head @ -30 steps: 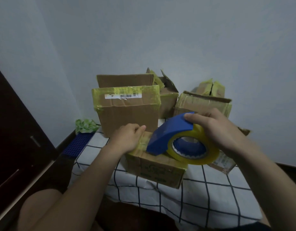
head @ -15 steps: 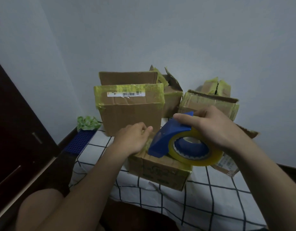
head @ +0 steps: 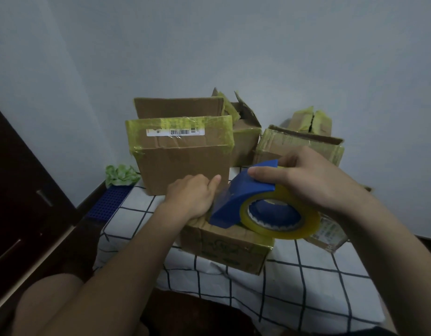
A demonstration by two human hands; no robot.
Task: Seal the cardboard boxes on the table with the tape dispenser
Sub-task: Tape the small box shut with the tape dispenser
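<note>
A small cardboard box (head: 224,248) sits near the front of the table (head: 306,282), which has a white checked cloth. On top of it rests a blue tape dispenser (head: 241,197) with a yellowish tape roll (head: 304,226). My right hand (head: 304,178) grips the dispenser from above. My left hand (head: 192,197) lies on the box's left top edge with its fingers curled, right beside the dispenser's front end. What the left fingers hold is hidden.
A large taped box (head: 182,154) with a barcode label stands behind, with several more open and taped boxes (head: 299,144) at the back right. A flat labelled parcel (head: 328,234) lies at the right. Green crumpled stuff (head: 121,174) and a blue grid crate (head: 110,201) sit left; dark furniture (head: 17,190) borders the left.
The dispenser and my right hand have lifted slightly and tilted; my left hand stays at the box's left edge. The camera view shifted a little.
</note>
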